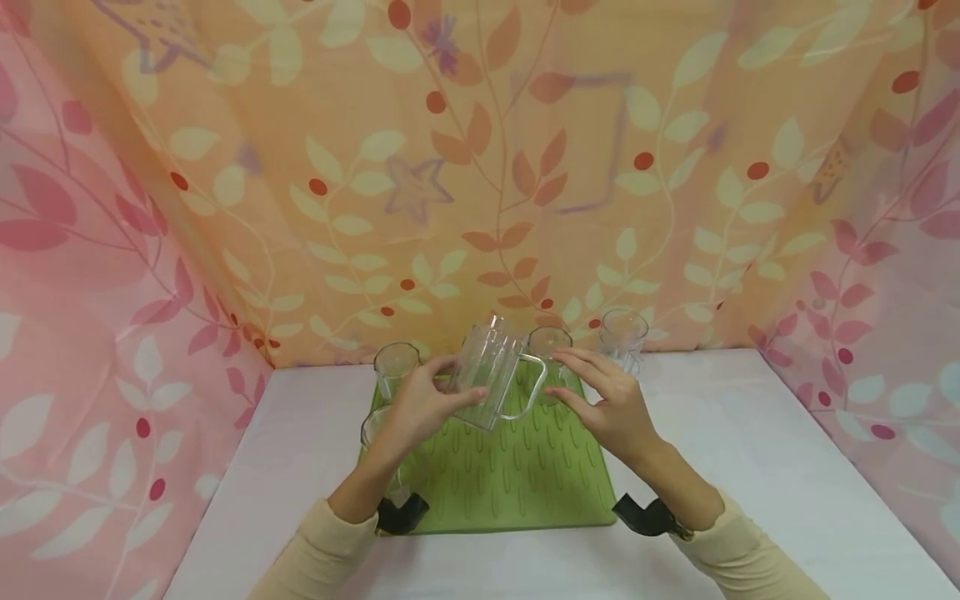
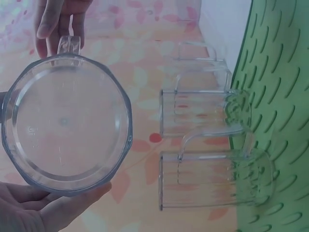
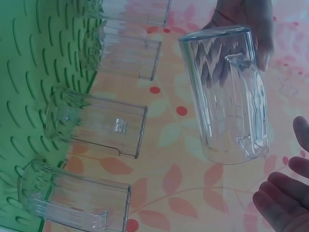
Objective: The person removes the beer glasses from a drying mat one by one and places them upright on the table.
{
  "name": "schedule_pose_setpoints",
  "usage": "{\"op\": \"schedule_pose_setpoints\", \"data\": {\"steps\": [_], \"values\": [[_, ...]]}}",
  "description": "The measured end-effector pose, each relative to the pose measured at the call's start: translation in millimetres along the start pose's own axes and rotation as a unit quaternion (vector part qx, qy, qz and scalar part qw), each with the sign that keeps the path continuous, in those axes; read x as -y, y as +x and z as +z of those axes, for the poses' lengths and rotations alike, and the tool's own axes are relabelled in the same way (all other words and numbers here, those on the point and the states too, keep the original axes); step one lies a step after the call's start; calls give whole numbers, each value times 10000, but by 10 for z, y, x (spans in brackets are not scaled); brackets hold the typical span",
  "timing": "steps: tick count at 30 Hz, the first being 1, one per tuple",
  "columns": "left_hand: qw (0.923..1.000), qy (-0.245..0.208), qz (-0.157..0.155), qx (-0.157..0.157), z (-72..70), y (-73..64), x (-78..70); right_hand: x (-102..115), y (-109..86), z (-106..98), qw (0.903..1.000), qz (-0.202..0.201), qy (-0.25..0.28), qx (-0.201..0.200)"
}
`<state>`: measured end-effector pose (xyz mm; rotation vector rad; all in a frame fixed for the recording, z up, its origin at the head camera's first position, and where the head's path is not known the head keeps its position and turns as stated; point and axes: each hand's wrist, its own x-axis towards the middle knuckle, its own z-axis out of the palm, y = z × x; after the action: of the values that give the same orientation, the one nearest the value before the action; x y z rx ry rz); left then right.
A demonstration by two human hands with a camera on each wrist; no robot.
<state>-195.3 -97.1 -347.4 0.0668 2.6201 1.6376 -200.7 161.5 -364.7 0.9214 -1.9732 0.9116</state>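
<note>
My left hand [image 1: 426, 402] grips a clear glass mug [image 1: 480, 379] by its body, tilted over the green mat [image 1: 517, 483]. The mug's handle [image 1: 538, 387] points toward my right hand [image 1: 611, 407]. That hand is beside the handle with fingers and thumb spread apart, holding nothing. In the left wrist view the round, many-sided end of the held mug [image 2: 65, 125] faces the camera. The right wrist view shows its ribbed side [image 3: 212, 96], with the left hand [image 3: 246, 14] behind it and the right fingers [image 3: 277, 193] apart from it.
Several more clear mugs stand around: one at the mat's back left [image 1: 396, 371], one nearer on the left [image 1: 375, 427], one at the back [image 1: 551, 342], and another at the back right [image 1: 624, 333]. A white table [image 1: 720, 433] lies beneath, with patterned cloth walls [image 1: 480, 167] around.
</note>
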Motion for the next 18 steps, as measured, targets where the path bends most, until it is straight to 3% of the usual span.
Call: {"op": "schedule_pose_setpoints", "data": {"steps": [7, 18], "values": [[9991, -260, 281, -188, 69, -74, 48, 1, 2, -17, 9997, 221, 56, 7], [9930, -796, 669, -569, 226, -159, 146, 19, -20, -20, 9918, 993, 795, 147]]}}
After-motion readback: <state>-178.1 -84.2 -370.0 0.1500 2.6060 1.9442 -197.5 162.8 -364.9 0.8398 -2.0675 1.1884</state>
